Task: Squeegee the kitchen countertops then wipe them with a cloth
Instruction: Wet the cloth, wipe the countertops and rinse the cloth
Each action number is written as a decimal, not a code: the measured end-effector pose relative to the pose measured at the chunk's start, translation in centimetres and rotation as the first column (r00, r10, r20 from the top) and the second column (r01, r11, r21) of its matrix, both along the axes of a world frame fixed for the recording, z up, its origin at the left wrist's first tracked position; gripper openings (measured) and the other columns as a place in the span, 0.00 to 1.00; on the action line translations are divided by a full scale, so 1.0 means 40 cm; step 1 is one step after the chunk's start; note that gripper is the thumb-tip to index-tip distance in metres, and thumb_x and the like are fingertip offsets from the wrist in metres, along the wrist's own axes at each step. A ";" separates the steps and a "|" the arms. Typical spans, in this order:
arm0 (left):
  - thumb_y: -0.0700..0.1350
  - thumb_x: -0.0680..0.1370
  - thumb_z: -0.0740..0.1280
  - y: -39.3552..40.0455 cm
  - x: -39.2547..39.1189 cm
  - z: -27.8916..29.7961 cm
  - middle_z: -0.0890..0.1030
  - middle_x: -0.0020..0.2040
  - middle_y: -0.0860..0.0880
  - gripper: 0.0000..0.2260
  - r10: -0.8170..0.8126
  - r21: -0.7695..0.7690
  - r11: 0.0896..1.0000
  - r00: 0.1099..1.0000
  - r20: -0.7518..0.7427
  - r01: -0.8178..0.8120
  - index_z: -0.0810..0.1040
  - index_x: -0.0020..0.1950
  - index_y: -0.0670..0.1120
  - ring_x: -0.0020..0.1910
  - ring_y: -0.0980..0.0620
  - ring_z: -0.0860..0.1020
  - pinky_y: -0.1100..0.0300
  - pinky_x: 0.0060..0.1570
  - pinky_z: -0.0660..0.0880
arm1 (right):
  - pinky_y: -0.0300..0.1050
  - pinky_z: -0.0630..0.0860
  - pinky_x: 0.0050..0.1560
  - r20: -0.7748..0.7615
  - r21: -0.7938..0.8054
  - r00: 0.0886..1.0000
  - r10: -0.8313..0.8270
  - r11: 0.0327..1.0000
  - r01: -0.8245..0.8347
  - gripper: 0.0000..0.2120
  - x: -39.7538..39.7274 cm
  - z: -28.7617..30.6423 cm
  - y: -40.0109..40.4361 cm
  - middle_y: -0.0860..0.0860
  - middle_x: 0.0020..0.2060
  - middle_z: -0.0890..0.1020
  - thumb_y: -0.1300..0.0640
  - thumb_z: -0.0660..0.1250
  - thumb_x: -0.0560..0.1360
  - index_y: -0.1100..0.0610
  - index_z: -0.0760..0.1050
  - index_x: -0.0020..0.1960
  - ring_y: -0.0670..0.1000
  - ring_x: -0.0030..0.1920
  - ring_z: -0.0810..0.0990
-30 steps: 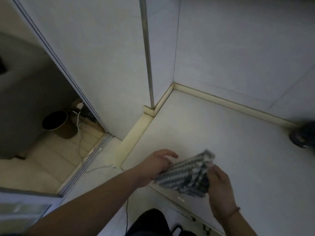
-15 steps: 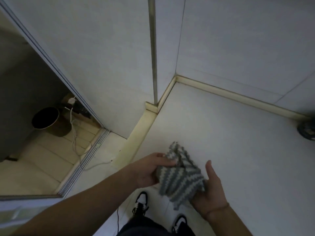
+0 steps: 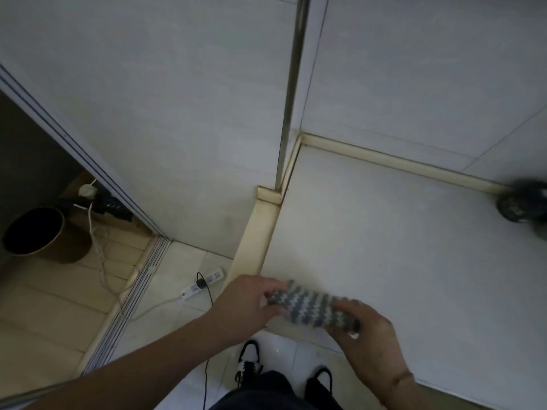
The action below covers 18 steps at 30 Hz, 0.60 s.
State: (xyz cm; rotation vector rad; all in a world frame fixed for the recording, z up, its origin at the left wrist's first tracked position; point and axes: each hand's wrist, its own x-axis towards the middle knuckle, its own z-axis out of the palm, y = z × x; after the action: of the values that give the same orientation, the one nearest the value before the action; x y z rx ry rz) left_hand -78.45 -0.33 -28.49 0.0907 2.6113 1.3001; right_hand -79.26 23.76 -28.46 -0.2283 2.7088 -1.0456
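A grey-and-white striped knitted cloth [image 3: 307, 308] is folded into a narrow band at the front left corner of the white countertop [image 3: 399, 250]. My left hand [image 3: 251, 303] grips the cloth's left end with curled fingers. My right hand [image 3: 365, 329] holds its right end, fingers curled over the top. No squeegee is in view.
A dark round object [image 3: 522, 204] sits blurred at the counter's far right by the cream backsplash strip [image 3: 384, 159]. A metal pole [image 3: 291, 93] rises at the back corner. On the floor to the left lie a white power strip [image 3: 202, 284], cables and a dark bin [image 3: 38, 235].
The cloth went from a loose bunch held between both hands to a flat folded band stretched sideways at the counter's edge. Both hands moved a little lower and apart.
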 end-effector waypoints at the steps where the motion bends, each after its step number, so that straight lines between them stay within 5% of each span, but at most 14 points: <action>1: 0.48 0.74 0.71 -0.006 -0.001 -0.001 0.80 0.46 0.59 0.11 -0.031 -0.113 0.993 0.990 -0.140 0.015 0.82 0.55 0.55 0.44 0.62 0.75 0.72 0.45 0.68 | 0.20 0.66 0.46 -0.116 0.074 0.993 -0.001 0.997 0.009 0.17 0.004 -0.010 0.000 0.51 0.44 0.81 0.65 0.81 0.62 0.51 0.83 0.46 0.40 0.41 0.75; 3: 0.50 0.72 0.68 -0.011 -0.013 0.008 0.79 0.43 0.57 0.07 -0.116 -0.215 0.976 0.937 -0.330 0.045 0.82 0.48 0.52 0.43 0.60 0.74 0.68 0.43 0.67 | 0.29 0.68 0.50 -0.251 0.141 0.967 -0.030 0.988 0.068 0.13 -0.001 -0.012 -0.007 0.54 0.47 0.77 0.63 0.82 0.61 0.52 0.84 0.41 0.51 0.45 0.76; 5: 0.49 0.71 0.69 -0.017 -0.043 0.022 0.78 0.47 0.56 0.06 -0.082 -0.146 0.989 0.916 -0.394 0.025 0.81 0.45 0.50 0.47 0.58 0.75 0.65 0.47 0.71 | 0.43 0.72 0.55 -0.364 0.168 0.931 -0.035 0.981 0.102 0.09 -0.031 0.000 -0.012 0.57 0.56 0.78 0.62 0.81 0.64 0.53 0.84 0.41 0.59 0.55 0.75; 7: 0.45 0.70 0.73 -0.023 -0.074 0.036 0.78 0.52 0.54 0.06 -0.034 -0.080 0.997 0.880 -0.475 -0.005 0.81 0.45 0.47 0.51 0.57 0.75 0.64 0.52 0.71 | 0.49 0.76 0.56 -0.464 0.098 0.885 -0.035 0.991 0.090 0.09 -0.068 0.016 -0.018 0.56 0.55 0.82 0.65 0.79 0.66 0.56 0.84 0.44 0.56 0.55 0.77; 10: 0.40 0.70 0.73 -0.036 -0.091 0.035 0.80 0.52 0.51 0.06 -0.073 -0.100 0.995 0.814 -0.576 0.018 0.82 0.46 0.44 0.53 0.55 0.76 0.63 0.55 0.71 | 0.45 0.75 0.60 -0.619 0.110 0.780 0.092 0.993 -0.030 0.06 -0.086 0.009 -0.024 0.53 0.48 0.84 0.62 0.73 0.71 0.59 0.84 0.48 0.52 0.50 0.80; 15: 0.54 0.68 0.66 -0.073 -0.003 -0.028 0.78 0.44 0.61 0.06 -0.378 -0.485 0.850 0.881 -0.285 0.207 0.78 0.42 0.57 0.47 0.59 0.72 0.58 0.51 0.72 | 0.48 0.71 0.58 -0.516 0.323 0.776 0.364 0.921 -0.217 0.14 0.029 -0.100 0.003 0.48 0.48 0.84 0.44 0.63 0.76 0.51 0.84 0.46 0.54 0.53 0.80; 18: 0.50 0.71 0.66 -0.067 0.046 -0.063 0.78 0.44 0.57 0.05 -0.302 -0.357 0.912 0.921 -0.247 0.203 0.79 0.45 0.52 0.45 0.59 0.72 0.62 0.45 0.71 | 0.48 0.75 0.55 -0.524 0.136 0.827 0.204 0.979 -0.154 0.18 0.118 -0.157 -0.007 0.49 0.47 0.84 0.46 0.60 0.79 0.54 0.85 0.45 0.52 0.51 0.81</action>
State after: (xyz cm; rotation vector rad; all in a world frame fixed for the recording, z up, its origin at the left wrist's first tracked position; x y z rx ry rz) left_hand -76.61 -3.00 -31.00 0.5960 2.8989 0.8048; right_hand -74.55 23.49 -34.76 -0.8651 3.1239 -0.9057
